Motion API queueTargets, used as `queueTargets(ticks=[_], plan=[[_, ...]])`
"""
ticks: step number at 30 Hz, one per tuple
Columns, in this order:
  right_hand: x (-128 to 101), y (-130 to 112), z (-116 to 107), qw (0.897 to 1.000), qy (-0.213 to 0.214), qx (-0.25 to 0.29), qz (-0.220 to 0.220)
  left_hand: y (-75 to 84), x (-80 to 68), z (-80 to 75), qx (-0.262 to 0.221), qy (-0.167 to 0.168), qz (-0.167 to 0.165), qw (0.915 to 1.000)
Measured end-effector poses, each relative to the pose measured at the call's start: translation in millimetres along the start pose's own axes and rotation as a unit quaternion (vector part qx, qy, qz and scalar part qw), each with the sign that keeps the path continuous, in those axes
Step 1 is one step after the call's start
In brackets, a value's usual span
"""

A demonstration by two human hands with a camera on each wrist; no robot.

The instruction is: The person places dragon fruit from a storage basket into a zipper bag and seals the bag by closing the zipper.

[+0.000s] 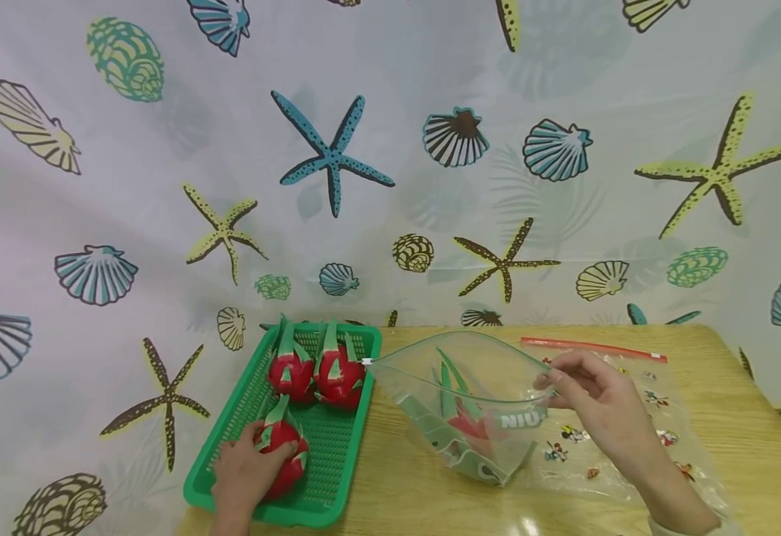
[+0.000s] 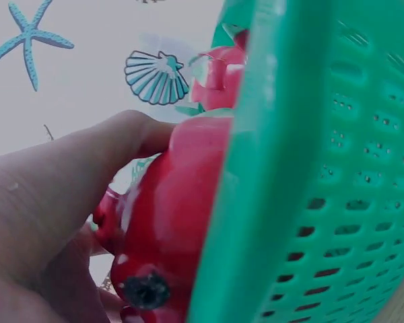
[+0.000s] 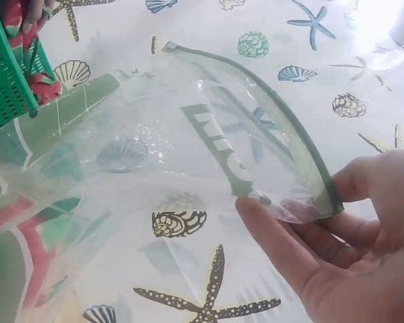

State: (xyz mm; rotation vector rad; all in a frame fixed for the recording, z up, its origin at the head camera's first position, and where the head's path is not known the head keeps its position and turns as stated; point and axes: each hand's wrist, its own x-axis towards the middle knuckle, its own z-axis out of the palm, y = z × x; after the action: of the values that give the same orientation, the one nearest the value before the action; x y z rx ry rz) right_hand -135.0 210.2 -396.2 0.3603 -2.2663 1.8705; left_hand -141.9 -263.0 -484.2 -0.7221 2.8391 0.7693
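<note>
Head view shows most of the scene, though the person is cut off at the forearms along the bottom edge. The left hand lies over a red dragon fruit at the near end of the green basket tray, fingers curled round it — the fruit's underside is hidden by the palm. In the left wrist view the tray's mesh wall fills the right half, very close and blurred, and only a glossy red slice of the fruit shows beside the thumb. Two more dragon fruits sit side by side at the far end of the tray.

The right hand pinches the rim of a clear zip bag, thumb and fingers closed on the green-edged lip and holding its mouth open toward the tray. One dragon fruit inside the bag is dimmed by the plastic; its outline is hard to trace. Green lettering on the bag reads mirrored and partial — roughly "NIU" — and the rest is folded away. A second bag with a red zip strip lies flat under the right wrist on the wooden table, printed with small cartoon figures too small to identify.
</note>
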Motion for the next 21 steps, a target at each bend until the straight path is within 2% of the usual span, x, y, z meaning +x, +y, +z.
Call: queueTargets(ticks=[10, 15, 21], plan=[[-0.5, 0.4, 1.4, 1.0, -0.006, 0.01, -0.002, 9.2, -7.9, -4.6, -0.065, 0.05, 0.013, 0.9966], [-0.5, 0.1, 1.0, 1.0, -0.005, 0.007, -0.003, 16.9, -11.0, -2.5, -0.091, 0.082, 0.033, 0.9919], [-0.4, 0.7, 0.1, 1.0, -0.005, 0.02, -0.004, 22.5, -10.2, 0.8, -0.152, 0.093, 0.037, 0.9833]])
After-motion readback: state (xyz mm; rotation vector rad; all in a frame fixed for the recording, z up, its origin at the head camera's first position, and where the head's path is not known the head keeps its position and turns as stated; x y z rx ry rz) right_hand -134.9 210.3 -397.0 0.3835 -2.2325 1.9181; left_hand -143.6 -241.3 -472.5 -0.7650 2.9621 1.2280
